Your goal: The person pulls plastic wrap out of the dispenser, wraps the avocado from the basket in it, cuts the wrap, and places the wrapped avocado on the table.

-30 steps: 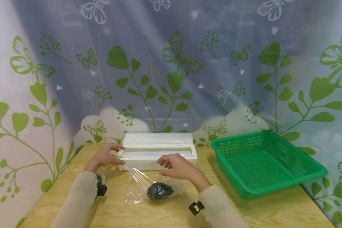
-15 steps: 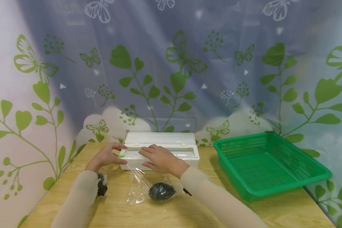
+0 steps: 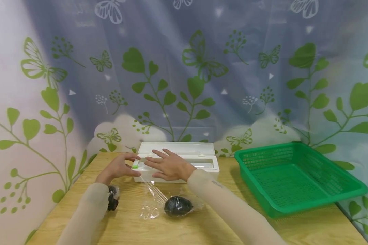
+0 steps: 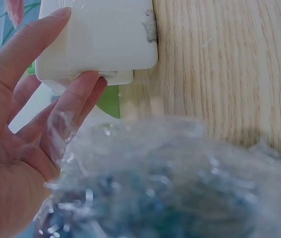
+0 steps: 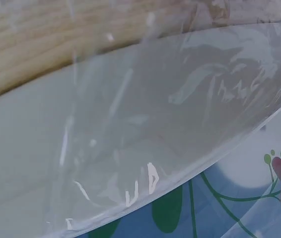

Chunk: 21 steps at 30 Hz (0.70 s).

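A white cling film dispenser stands on the table with its lid raised. My left hand holds its left end, thumb on the front and fingers at the far side, beside the green slider. Over the left half of the top slot, my right hand lies palm down with spread fingers; whether it touches the film is hidden. Clear cling film stretches from the dispenser's front to a dark, avocado-like fruit lying wrapped. The right wrist view shows mostly film over the white dispenser.
A green perforated plastic basket stands at the right of the wooden table. A printed curtain hangs behind the table. Crinkled clear film over something dark blurs the lower left wrist view.
My right hand has moved left and forward, from before the dispenser to over its slot, and its fingers have spread. My left hand keeps its hold. The head view has shifted slightly.
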Available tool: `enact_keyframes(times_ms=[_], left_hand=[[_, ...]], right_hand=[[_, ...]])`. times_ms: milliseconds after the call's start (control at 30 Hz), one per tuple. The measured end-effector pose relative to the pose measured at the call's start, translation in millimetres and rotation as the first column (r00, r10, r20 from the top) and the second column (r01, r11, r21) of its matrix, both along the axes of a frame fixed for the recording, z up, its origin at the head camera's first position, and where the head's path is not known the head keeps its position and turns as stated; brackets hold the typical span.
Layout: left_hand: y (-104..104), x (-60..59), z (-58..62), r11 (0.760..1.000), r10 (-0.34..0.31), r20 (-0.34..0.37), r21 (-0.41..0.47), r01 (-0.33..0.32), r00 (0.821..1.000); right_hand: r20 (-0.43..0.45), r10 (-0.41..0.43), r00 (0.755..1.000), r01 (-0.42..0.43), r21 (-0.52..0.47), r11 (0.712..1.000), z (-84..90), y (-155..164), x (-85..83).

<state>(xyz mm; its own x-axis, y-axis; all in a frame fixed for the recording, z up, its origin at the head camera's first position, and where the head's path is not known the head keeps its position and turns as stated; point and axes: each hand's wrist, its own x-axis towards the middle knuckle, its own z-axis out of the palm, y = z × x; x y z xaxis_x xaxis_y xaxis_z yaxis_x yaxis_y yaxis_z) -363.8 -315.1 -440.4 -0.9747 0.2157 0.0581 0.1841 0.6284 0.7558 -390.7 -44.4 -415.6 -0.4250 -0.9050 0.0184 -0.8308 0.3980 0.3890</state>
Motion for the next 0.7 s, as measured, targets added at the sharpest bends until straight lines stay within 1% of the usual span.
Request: enact_keyframes(times_ms=[133,300,367,533,700], left_hand=[[-0.6,-1.6,-1.7,1.0,0.003,-0.014,-0.014,-0.003,1.0],[0.4,-2.9,-3.2,0.999,-0.028,-0.044,-0.02,0.027,0.999],[0.9,-2.4,-2.7,0.999,-0.036,-0.043,-0.017,0.035,0.998],[-0.2,-0.4,-0.8,1.0,-0.031,-0.035,0.0,0.031,0.999],[-1.4,0.2,-0.1,0.999,-0.039,-0.032,0.007,0.039,0.999]], right_hand=[[-0.027,0.015,1.0,-0.013,0.041,0.999,-0.5,-7.3,-4.5],[-0.062,0.038,0.997,-0.032,0.086,0.996,-1.5,-15.5,-6.3],[-0.075,0.047,0.996,-0.039,0.103,0.994,-1.9,-19.2,-5.9],[-0.109,0.052,0.993,-0.036,0.141,0.989,-3.0,-30.7,-4.5],[-0.107,0.045,0.993,-0.028,0.158,0.987,-5.1,-38.2,-5.7]])
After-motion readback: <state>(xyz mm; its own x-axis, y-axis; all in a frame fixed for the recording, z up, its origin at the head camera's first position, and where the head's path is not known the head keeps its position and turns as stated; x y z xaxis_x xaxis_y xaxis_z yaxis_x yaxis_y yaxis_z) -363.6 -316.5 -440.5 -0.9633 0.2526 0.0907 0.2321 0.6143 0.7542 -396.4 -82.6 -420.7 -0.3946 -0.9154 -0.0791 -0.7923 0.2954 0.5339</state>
